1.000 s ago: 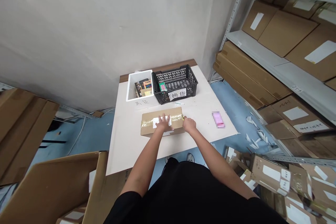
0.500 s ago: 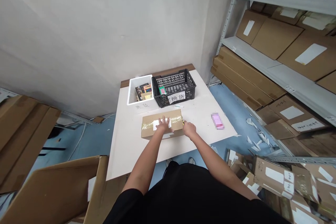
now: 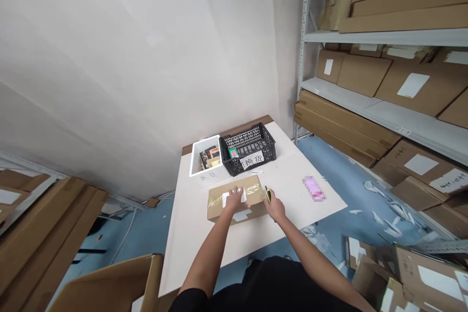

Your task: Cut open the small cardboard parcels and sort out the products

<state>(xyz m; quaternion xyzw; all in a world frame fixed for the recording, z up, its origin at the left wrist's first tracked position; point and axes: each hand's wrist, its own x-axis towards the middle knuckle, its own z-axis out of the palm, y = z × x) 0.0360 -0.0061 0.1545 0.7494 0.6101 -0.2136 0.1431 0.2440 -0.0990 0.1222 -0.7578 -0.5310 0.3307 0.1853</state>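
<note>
A taped cardboard box (image 3: 215, 190) with white labels lies on the white table (image 3: 193, 263). My left hand (image 3: 235, 199) rests on top of it, fingers spread over the label and clear tape. By the box's right end, my right hand (image 3: 275, 206) is closed around a yellow and black utility knife (image 3: 268, 195). The knife's tip points away from me, close to the box's end; whether it touches the cardboard I cannot tell.
Behind the box stand a white foam bin (image 3: 195, 156) with small packets and a black plastic crate (image 3: 272, 148) holding a green item. A blurred pink object (image 3: 313, 188) lies at the table's right. Shelves (image 3: 380, 36) with cartons line the right; an open carton (image 3: 109, 282) stands front left.
The view has tilted up and shifted left. My right hand has drawn slightly away from the box's end, and more of the knife shows. My left hand stays on the box.
</note>
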